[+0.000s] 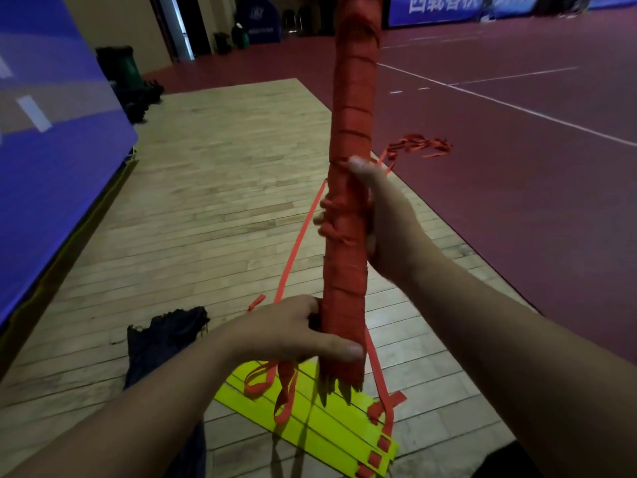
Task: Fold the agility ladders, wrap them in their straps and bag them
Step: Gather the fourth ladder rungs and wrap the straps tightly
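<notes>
A long ladder bundle (351, 108) wound in orange strap stands nearly upright in front of me. My left hand (296, 331) grips its lower end, thumb across the front. My right hand (382, 219) grips the middle, fingers curled round the back and thumb up along the side. Loose orange strap loops (275, 384) hang from the bottom end. A second ladder of flat yellow rungs (320, 426) joined by orange strap lies stacked on the floor below. A dark bag (162, 343) lies crumpled on the floor to the left.
A thin orange strap (300, 236) runs from the floor up to a tangled pile of strap (420, 146) on the red court. A blue padded wall (51, 115) borders the left. Dark bins and gear (131, 77) stand at the back left.
</notes>
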Demonstrator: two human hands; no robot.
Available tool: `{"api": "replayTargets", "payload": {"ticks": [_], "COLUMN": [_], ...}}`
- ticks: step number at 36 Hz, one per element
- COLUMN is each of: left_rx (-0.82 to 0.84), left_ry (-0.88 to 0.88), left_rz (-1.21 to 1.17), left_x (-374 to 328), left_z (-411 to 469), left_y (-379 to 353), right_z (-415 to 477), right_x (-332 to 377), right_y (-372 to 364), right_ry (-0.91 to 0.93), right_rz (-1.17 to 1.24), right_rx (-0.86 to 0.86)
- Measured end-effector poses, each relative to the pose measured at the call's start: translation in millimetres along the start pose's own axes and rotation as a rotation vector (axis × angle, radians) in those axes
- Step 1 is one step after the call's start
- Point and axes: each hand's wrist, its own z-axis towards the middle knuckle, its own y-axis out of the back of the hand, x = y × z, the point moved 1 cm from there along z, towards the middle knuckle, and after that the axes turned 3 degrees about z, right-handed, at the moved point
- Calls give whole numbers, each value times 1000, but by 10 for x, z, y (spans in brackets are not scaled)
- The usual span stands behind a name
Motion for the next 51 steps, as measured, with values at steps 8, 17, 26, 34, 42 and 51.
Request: {"api": "replayTargets", "payload": {"ticks": [8,17,26,34,42,51], "left_rx": [398,511,360,-74,-392,64], "left_ry": [-44,290,194,169,177,-92], "left_rz": [-113,221,144,-74,221,-326], "left_x": [-90,-59,17,-123,38,-182], "left_z": [-62,-121,-212,-72,142,14], "left_y": [-116,159,380,234,59,59], "right_z": [-137,-138,-90,-7,52,45], "right_x": [93,76,83,-33,-196,-170], "right_y": [-14,20,61,52,88,90], "right_ry": [-296,-318,-126,255,-27,-294], "right_rz": [205,-11,-190,-599,-247,226], "right_rx": [337,248,127,-190,-217,109]}}
